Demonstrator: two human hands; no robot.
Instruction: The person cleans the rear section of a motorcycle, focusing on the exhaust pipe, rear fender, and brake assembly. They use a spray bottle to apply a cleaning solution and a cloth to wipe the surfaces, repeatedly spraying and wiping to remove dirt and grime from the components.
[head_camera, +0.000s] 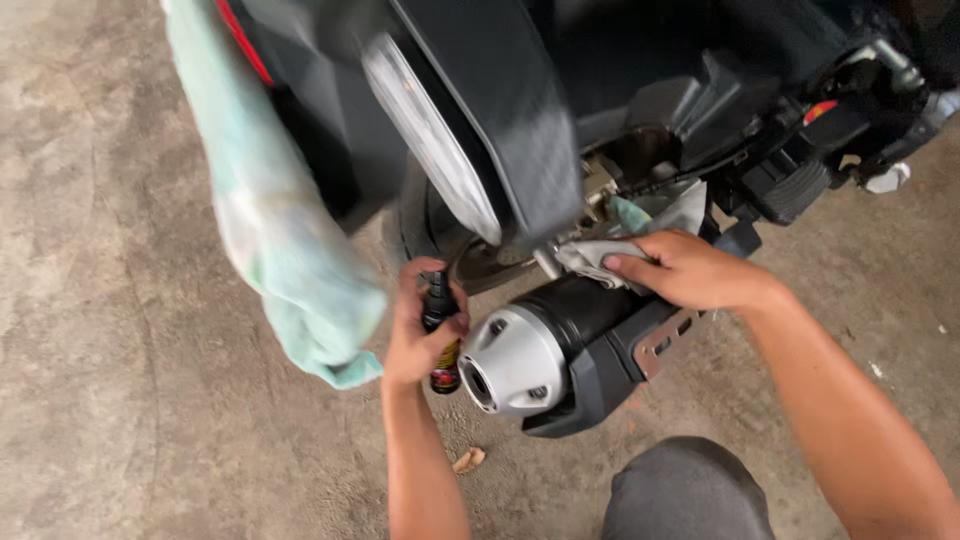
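Note:
My left hand grips a small dark spray bottle upright beside the silver end cap of a motorcycle's black exhaust muffler. My right hand presses a grey cloth against the top of the muffler, close to the rear wheel. The bottle's nozzle points up toward the wheel area. The black rear fender hangs over both hands.
A pale green towel hangs from the rear of the motorcycle at the left. The concrete floor spreads around, with a dry leaf near my left forearm. My grey-clad knee is at the bottom.

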